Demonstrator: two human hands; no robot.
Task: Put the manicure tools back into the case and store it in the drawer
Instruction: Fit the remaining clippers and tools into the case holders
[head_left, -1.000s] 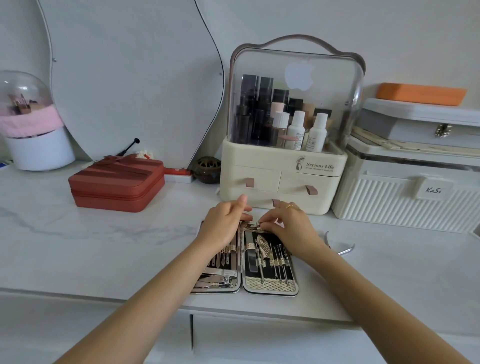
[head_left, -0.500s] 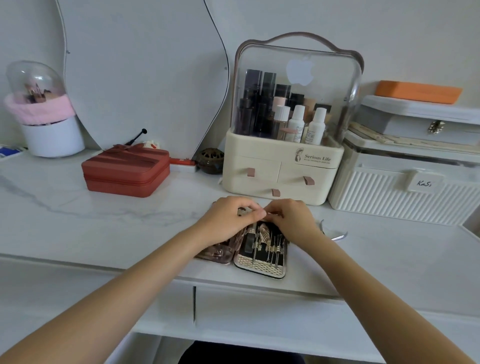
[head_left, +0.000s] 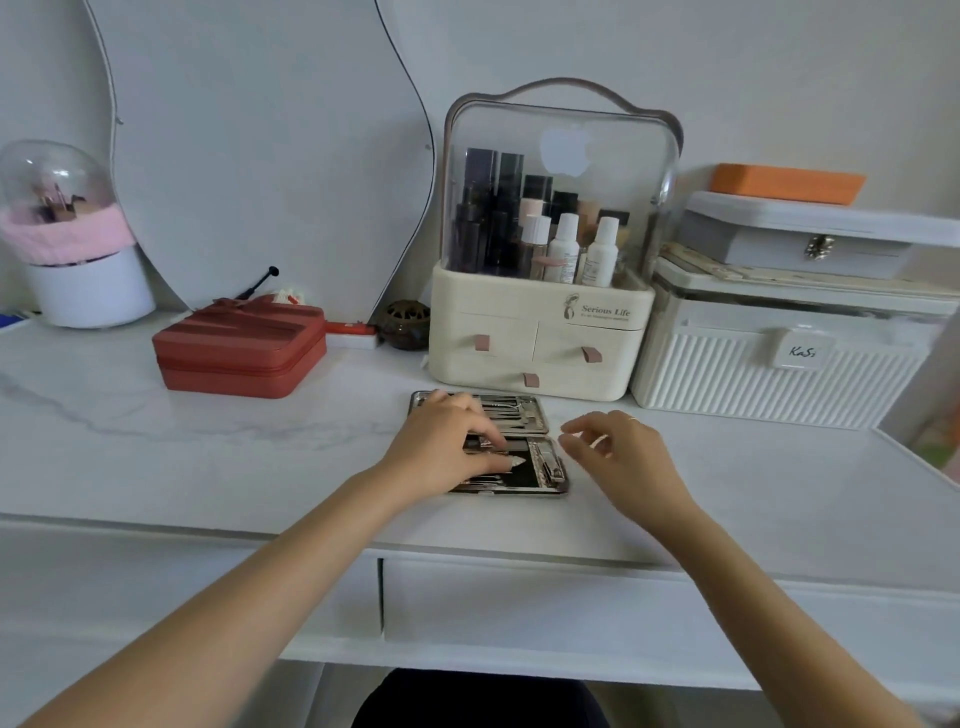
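A: Where does it stand? The open metal-edged manicure case with its black lining (head_left: 524, 457) lies flat on the white marble-patterned desk top (head_left: 208, 441), just in front of the cream cosmetic organiser with the clear domed lid (head_left: 540, 332).

B: Yes, both halves face up, one behind the other. The left hand (head_left: 447, 447) rests on the near half, fingers spread loosely over the steel manicure tools (head_left: 511, 465); I see no pinch on any one of them. The right hand (head_left: 623, 457) hovers just beside the case's right edge, fingers loosely curled, holding nothing. The two hands are apart.

A: So the step in hand looks like seating the tools before the case folds shut.

B: That is my judgement. To do it well, press each tool flat under its strap so that nothing stands proud, then let the right hand fold one half over while the left steadies the other. Any tool sitting askew could stop the halves from meeting.

A: And against half a second ago?

B: Then the case stood with its halves side by side and partly raised, both hands meeting at its far end. Now it is turned a quarter round and lies open flat. The right hand has let go and moved off to the side. The loose steel tool on the desk behind the right hand is no longer in sight. The white desk drawer (head_left: 519, 608) below looks closed.
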